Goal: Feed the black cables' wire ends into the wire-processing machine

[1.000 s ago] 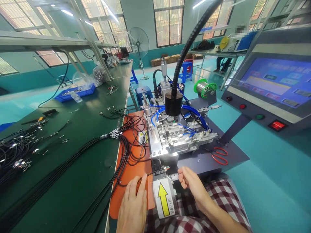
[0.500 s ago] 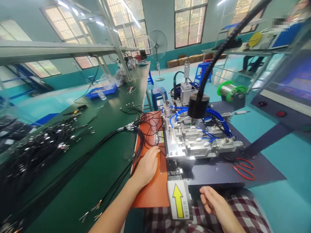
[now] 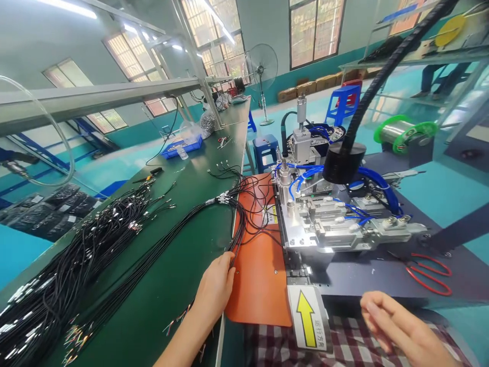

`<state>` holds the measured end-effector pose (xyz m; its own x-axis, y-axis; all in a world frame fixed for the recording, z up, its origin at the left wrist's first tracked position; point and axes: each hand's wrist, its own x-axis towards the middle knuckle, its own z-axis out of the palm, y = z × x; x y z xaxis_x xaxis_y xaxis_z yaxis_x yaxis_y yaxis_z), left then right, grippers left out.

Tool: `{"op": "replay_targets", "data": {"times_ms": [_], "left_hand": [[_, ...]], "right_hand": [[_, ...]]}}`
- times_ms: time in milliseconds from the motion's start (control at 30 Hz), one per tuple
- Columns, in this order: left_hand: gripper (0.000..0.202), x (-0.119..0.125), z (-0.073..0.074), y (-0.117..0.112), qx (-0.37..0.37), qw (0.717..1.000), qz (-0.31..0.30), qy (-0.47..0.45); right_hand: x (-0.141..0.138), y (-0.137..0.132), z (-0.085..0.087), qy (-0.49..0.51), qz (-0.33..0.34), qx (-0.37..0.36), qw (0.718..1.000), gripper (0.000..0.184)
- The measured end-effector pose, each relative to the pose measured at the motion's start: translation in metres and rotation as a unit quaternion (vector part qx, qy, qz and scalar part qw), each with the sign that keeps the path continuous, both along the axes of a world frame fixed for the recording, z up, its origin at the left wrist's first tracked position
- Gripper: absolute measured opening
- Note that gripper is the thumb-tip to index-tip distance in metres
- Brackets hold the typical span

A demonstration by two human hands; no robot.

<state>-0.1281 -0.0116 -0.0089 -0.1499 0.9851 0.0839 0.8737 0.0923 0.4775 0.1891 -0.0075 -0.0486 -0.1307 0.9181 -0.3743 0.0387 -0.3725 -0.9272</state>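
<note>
My left hand [image 3: 217, 283] is closed round a bundle of black cables [image 3: 240, 224] at the edge of the green table, beside an orange board [image 3: 260, 290]. The bundle curves up to a cluster of silvery connectors, and loose strands stray over the board. Stripped coloured wire ends show below the hand, which hides part of the bundle. My right hand [image 3: 401, 329] hovers over my lap with its fingers curled together and nothing visible in them. Near it, at the front of the metal machine [image 3: 328, 219], is a white plate with a yellow arrow [image 3: 306, 318].
Red-handled scissors [image 3: 430, 275] lie on the machine's dark base. Over the machine hangs a black flexible hose [image 3: 367, 97]. A large heap of black cables [image 3: 95, 239] covers the table's left. Farther back are a blue tray [image 3: 183, 147], a green wire spool [image 3: 405, 135] and a fan [image 3: 262, 69].
My left hand has moved left from the orange board onto the cable bundle and closed on it. The view has turned left. My right hand stays over my lap.
</note>
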Motion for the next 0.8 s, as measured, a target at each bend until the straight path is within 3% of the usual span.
{"op": "replay_targets", "data": {"times_ms": [133,267,333,400,467,500,700,800], "left_hand": [[0.024,0.006,0.012,0.002,-0.019,0.995,-0.011,-0.095],[0.022,0.023,0.011,-0.005,-0.049,0.975,-0.044,-0.212],[0.024,0.037,0.007,-0.010,-0.065,0.960,-0.056,-0.266],[0.024,0.054,0.002,-0.016,-0.080,0.944,-0.064,-0.313],[0.024,0.068,0.000,-0.021,-0.095,0.928,-0.070,-0.353],[0.024,0.074,-0.001,-0.023,-0.102,0.920,-0.073,-0.371],[0.031,0.084,0.000,-0.029,-0.144,0.877,-0.060,-0.454],[0.032,0.076,0.007,-0.031,-0.138,0.888,-0.066,-0.433]], "right_hand": [[-0.018,-0.004,0.014,-0.007,0.052,0.057,0.997,0.040],[-0.032,-0.007,0.027,-0.042,0.108,0.232,0.966,0.019],[-0.043,-0.008,0.032,-0.091,0.135,0.378,0.911,0.011],[-0.054,-0.008,0.032,-0.149,0.146,0.526,0.825,0.016],[-0.064,-0.009,0.027,-0.195,0.154,0.624,0.741,0.021],[-0.068,-0.009,0.024,-0.211,0.162,0.646,0.716,0.023],[-0.084,-0.016,0.007,-0.234,0.200,0.648,0.697,0.033],[-0.094,-0.020,-0.007,-0.214,0.172,0.649,0.709,0.038]]}}
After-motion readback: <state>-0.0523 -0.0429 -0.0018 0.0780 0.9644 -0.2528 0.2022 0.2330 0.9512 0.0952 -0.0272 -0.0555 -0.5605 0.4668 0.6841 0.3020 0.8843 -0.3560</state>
